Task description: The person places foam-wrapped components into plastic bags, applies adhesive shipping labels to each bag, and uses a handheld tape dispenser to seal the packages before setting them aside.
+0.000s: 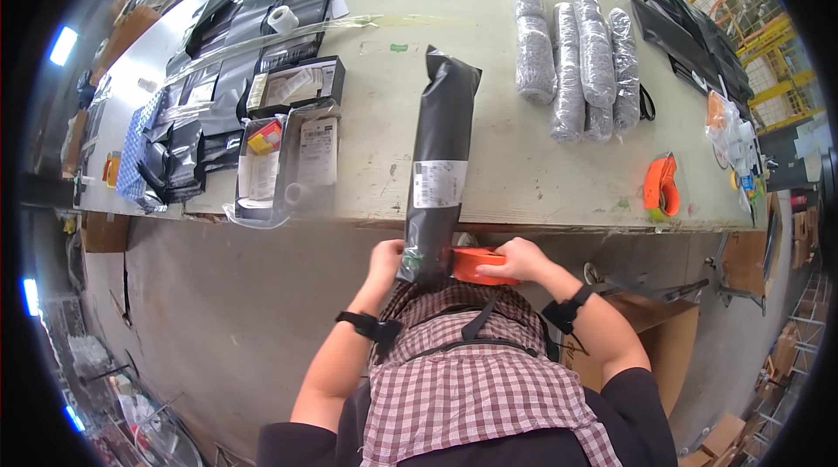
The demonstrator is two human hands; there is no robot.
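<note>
The black package [443, 122] is laid across the near edge of the table [375, 175], its lower end overhanging, presumably so that it can be reached from both sides. It is steadied by the left hand [386, 263]; whether it is pinched cannot be told, the fingertips being hidden. An orange tape dispenser [478, 264] is clasped in the right hand [521, 259] against the package's right side, probably for sealing. Toward the table's near-left corner, papers [301, 83] are held in an open black box [338, 85]; in the grey box [293, 153] nearer the edge, a red-and-yellow packet [264, 138] and a printed sheet [318, 148] are contained.
</note>
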